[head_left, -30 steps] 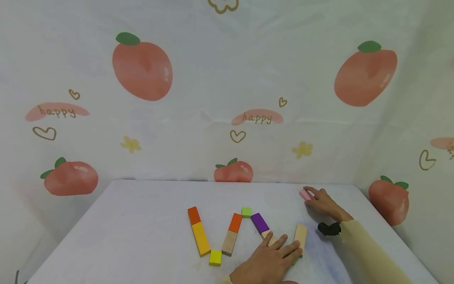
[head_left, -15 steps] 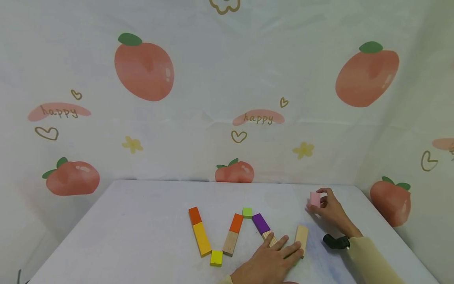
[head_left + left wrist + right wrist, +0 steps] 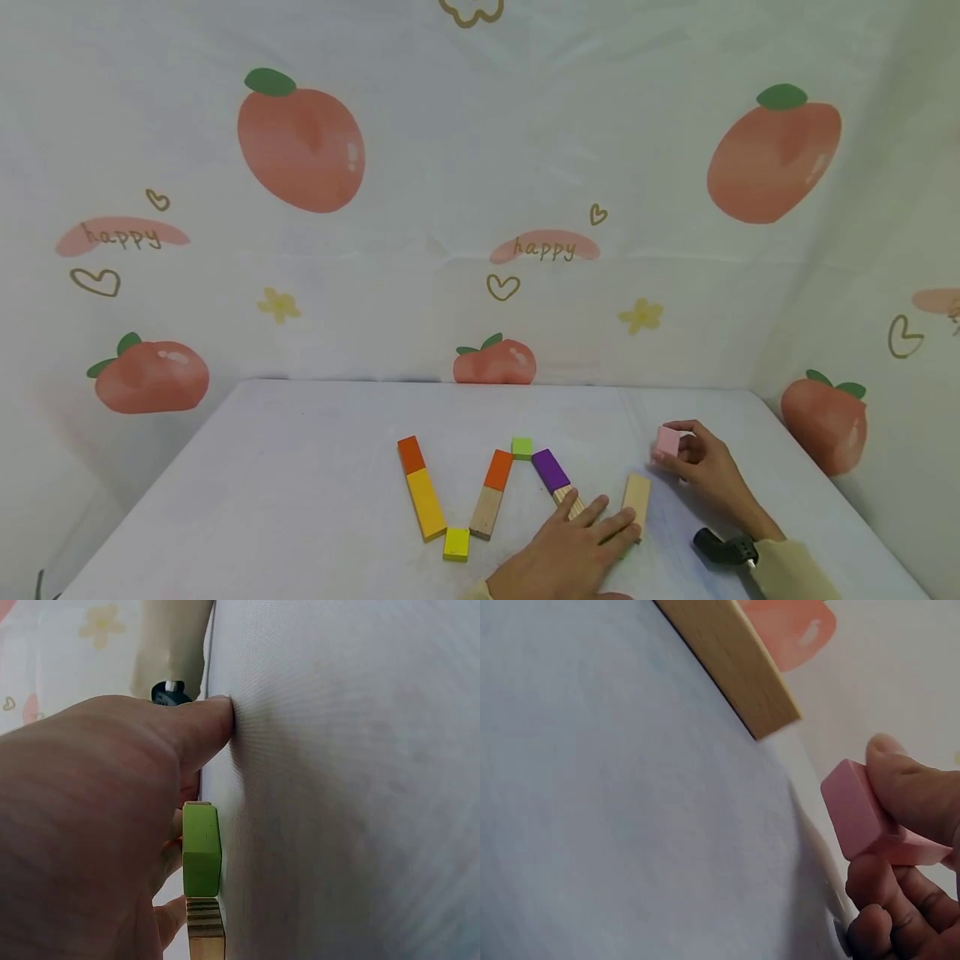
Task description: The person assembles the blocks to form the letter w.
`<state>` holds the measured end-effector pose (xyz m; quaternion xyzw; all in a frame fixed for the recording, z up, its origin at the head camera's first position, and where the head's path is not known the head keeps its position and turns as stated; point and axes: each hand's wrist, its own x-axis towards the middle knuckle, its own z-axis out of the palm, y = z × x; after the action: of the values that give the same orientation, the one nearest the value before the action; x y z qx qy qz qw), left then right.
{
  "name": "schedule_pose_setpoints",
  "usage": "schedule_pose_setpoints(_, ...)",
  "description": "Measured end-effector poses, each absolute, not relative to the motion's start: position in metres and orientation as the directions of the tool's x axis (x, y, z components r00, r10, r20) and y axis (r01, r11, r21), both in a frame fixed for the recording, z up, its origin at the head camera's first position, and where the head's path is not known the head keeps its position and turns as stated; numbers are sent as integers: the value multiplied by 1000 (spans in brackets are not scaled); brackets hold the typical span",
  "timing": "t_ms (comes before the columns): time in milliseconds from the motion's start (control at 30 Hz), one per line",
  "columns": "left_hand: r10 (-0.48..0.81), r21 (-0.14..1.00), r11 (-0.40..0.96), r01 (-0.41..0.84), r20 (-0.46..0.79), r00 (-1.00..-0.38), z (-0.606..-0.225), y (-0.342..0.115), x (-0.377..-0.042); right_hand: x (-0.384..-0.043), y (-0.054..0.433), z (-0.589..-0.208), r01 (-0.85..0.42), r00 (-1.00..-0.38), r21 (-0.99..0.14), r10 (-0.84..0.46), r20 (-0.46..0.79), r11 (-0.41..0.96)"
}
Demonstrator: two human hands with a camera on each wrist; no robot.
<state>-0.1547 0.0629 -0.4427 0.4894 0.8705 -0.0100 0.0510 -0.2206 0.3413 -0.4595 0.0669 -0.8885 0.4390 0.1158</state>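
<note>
My right hand (image 3: 708,471) pinches a pink wooden block (image 3: 667,441) between thumb and fingers, at the right of the table; the right wrist view shows the thumb on one face of it. My left hand (image 3: 555,550) lies with fingers spread over the lower end of a zigzag row of blocks. Its fingertips reach a striped wooden block (image 3: 563,497) and a pale plain block (image 3: 637,494). Beneath this hand, a green block (image 3: 201,851) shows in the left wrist view, mostly hidden from above. A purple block (image 3: 551,469) adjoins the striped one.
Leftward, the row continues with a small green block (image 3: 521,448), an orange block (image 3: 498,469), a plain wooden block (image 3: 487,512), a yellow cube (image 3: 456,543), a long amber block (image 3: 426,505) and a red-orange block (image 3: 411,455). A printed cloth (image 3: 390,267) hangs behind the table.
My right hand has drawn the pink block back from the far right of the table, nearer to me, and turned it. The left hand and the row of blocks have stayed put.
</note>
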Motion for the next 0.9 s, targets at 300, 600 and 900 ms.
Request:
schedule_pose_setpoints(300, 855, 78, 516, 853, -110, -507, -442, 62, -155, -219, 333, -462, -230, -960, -780, -3, 281, 582)
schedule_pose_setpoints(600, 850, 94, 525, 846, -116, -514, -440, 62, -155, -219, 332, -465, -295, -936, -757, -19, 350, 583)
schedule_pose_setpoints(900, 854, 76, 519, 851, -103, -511, -441, 62, -155, -220, 326, -465, -300, -934, -756, -19, 356, 582)
